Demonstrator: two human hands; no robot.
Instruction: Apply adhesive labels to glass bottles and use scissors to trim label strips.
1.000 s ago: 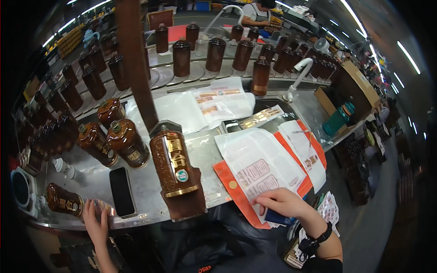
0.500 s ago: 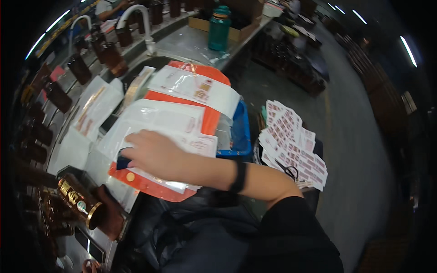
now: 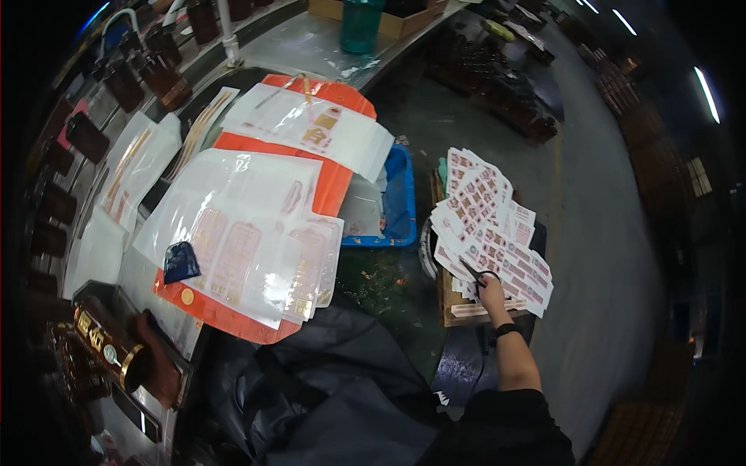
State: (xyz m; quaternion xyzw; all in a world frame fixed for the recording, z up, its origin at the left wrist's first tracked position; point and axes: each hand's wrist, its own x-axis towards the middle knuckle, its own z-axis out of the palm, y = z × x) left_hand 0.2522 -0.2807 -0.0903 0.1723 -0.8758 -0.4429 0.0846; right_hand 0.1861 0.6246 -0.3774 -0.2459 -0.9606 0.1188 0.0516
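Now my right hand (image 3: 491, 289) reaches out to the fanned pile of label sheets (image 3: 489, 225) on the low stand to my right, fingers closed on scissors (image 3: 475, 275). Best lift one sheet by its near edge without scattering the rest. The fan runs away from me, slightly leftward.

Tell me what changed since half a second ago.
The right hand left the clear label sheets on the orange folder and swung right to the fanned pile of red-and-white stickers, touching its near edge. The sheets, folder and blue tray stayed put. The left hand is out of view.
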